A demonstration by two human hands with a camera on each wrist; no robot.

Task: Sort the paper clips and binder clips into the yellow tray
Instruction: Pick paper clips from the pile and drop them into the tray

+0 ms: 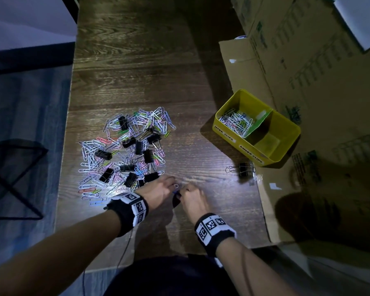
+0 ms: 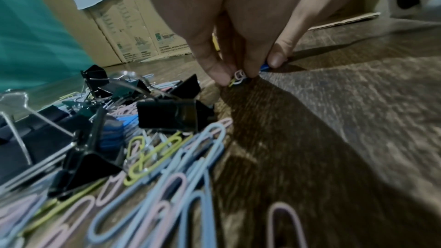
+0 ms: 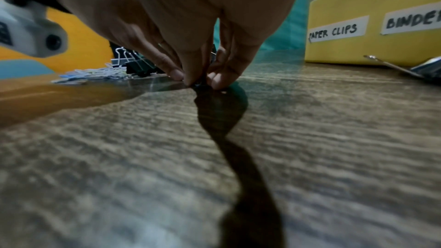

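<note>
A mixed pile of coloured paper clips (image 1: 115, 150) and black binder clips (image 1: 104, 154) lies left of centre on the wooden table. The yellow tray (image 1: 226, 133) stands to the right; its "PAPER CLIPS" side holds several clips, and its other side looks empty. At the pile's near right corner, my left hand (image 1: 171, 184) pinches a small bunch of paper clips (image 2: 238, 78) against the table. Touching it from the right, my right hand (image 1: 181, 193) pinches a blue paper clip (image 2: 264, 67) with its fingertips (image 3: 190, 79) on the wood.
One binder clip (image 1: 243, 169) lies alone on the table just in front of the tray (image 3: 372, 44). Flattened cardboard boxes (image 1: 308, 71) fill the right side behind and beside the tray. The table's left edge (image 1: 66, 146) drops to a blue floor with a black wire frame (image 1: 13, 178).
</note>
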